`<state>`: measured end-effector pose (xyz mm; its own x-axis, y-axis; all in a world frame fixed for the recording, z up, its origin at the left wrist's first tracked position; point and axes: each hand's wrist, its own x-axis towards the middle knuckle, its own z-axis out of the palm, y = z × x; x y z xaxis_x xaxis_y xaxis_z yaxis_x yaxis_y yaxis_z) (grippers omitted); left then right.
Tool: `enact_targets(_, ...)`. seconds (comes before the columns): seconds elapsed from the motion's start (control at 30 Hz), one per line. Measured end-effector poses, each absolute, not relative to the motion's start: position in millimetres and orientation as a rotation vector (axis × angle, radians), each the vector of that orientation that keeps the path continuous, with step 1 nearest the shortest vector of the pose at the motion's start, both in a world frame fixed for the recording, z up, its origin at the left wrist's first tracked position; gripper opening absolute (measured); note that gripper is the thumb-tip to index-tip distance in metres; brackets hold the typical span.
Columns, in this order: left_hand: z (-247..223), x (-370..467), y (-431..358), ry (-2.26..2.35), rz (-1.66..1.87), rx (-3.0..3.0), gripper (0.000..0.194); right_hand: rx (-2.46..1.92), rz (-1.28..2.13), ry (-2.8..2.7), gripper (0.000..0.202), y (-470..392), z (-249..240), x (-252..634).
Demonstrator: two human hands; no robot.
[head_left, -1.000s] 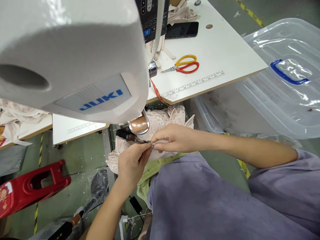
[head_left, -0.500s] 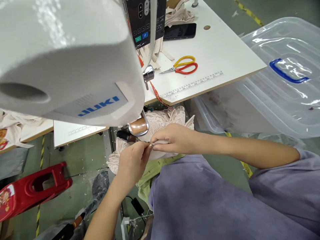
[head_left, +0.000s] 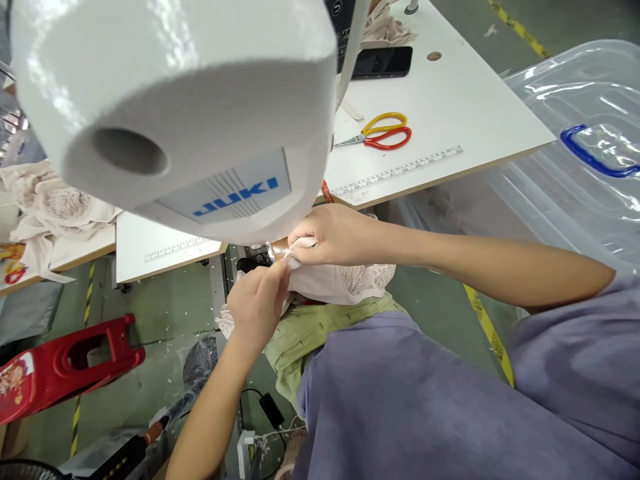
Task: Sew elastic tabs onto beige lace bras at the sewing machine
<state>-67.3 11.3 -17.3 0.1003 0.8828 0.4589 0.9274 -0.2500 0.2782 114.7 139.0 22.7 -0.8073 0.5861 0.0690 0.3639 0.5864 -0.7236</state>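
Note:
Below the head of a white sewing machine (head_left: 240,193), both my hands pinch a pale pink lace garment (head_left: 345,283). My left hand (head_left: 257,300) is closed, thumb and forefinger gripping a fold of the fabric. Close against it, my right hand (head_left: 340,233) is also closed, with a bunched strip of the cloth between thumb and fingers. The rest of the garment hangs over my lap, and the hands partly cover it. The machine's needle area is mostly hidden behind its head and my right hand.
Scissors (head_left: 385,133) with yellow and red handles and a black phone (head_left: 383,62) lie on the white table (head_left: 480,100). More pale fabric (head_left: 60,203) is piled at the left. A clear plastic bin (head_left: 550,200) stands right; a red stool (head_left: 75,367) is on the floor.
Both hands have moved up with the pinched fabric, closer to the machine, and more of the garment shows below my right hand. The view has shifted, so the machine head appears farther right.

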Motion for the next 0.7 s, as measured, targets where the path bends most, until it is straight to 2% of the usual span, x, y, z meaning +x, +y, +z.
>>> enact_targets(0.13,-30,-80,14,-1.473,-0.79,-2.33,0.044,-0.824,0.988,-2.646,0.036,142,28,108)
enact_targets(0.3,-29,-85,18,-1.44,-0.761,-2.384,0.052,-0.823,0.899,-2.67,0.032,142,29,106)
enact_targets(0.47,-22,-83,18,-1.529,-0.533,-2.345,0.045,-0.76,0.801,-2.629,0.024,139,18,114)
enact_targets(0.6,-11,-74,16,-1.716,-0.299,-2.343,0.039,-0.784,0.431,-2.432,0.025,118,-10,123)
enact_targets(0.7,-5,-75,19,-1.73,-0.32,-2.374,0.037,-0.78,0.298,-2.316,0.027,104,-30,123)
